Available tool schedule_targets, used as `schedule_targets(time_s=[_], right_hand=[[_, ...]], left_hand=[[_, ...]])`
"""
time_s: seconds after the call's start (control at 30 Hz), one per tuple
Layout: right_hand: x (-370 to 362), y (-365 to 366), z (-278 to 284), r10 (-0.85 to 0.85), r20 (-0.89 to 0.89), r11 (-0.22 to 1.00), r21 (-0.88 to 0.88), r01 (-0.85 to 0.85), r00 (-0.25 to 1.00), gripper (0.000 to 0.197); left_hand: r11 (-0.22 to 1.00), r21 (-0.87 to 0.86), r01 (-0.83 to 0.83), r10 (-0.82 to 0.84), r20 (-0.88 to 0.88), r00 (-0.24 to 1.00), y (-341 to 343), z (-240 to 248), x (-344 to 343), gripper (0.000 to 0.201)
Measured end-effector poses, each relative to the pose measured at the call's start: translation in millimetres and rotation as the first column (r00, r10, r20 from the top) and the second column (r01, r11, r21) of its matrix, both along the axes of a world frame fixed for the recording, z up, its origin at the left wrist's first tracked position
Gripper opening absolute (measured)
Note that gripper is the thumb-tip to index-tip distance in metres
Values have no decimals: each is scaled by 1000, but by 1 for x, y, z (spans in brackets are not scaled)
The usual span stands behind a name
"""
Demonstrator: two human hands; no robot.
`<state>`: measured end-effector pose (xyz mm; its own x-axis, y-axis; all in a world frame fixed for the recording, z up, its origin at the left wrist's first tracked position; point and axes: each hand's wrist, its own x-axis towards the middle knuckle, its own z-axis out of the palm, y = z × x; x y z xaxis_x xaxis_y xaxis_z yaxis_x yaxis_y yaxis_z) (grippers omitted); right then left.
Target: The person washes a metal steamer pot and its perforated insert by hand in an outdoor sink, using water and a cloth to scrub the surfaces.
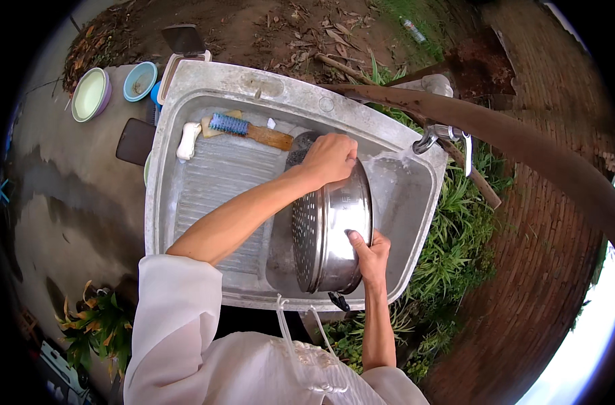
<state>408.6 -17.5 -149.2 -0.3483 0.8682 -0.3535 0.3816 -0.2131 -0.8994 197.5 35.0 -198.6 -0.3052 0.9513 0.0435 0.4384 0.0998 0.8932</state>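
A shiny metal steamer basket (341, 223) stands tipped on its side in the stone sink (294, 77). Its hole-pierced base faces left, and a black side handle (338, 301) shows at its near end. My left hand (331, 158) is closed at the basket's far end, its fingertips hidden. On the right, my right hand (373, 255) grips the rim, thumb on the outer wall and fingers out of sight. Water runs from the metal tap (425, 140) toward the basket's far side.
On the ribbed washboard (220, 182) lie a wooden scrubbing brush (253, 132) with blue bristles and a white bar-shaped thing (188, 140). A brown pipe (496, 128) crosses behind the tap. Green plants (456, 236) line the right side; basins (140, 81) stand at far left.
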Motion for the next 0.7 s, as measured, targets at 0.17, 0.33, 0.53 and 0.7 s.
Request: schedule_targets(time_s=[0.17,0.33,0.53,0.7], right_hand=[[14,19,-4,30,26,1000,-9,-30,999,23],[-7,5,1,155,93,988,-13,-154,984,24],[8,13,1,69,67,997,-31,-67,995,24],[6,8,2,115,13,989,-100,-113,993,29]], left_hand=[[763,239,600,-596,-98,797,-25,45,41,8],[910,74,407,-392,-164,905,-2,16,10,5],[890,234,391,-355,-183,917,-10,24,21,6],[944,68,322,-318,-61,946,-6,9,8,10]])
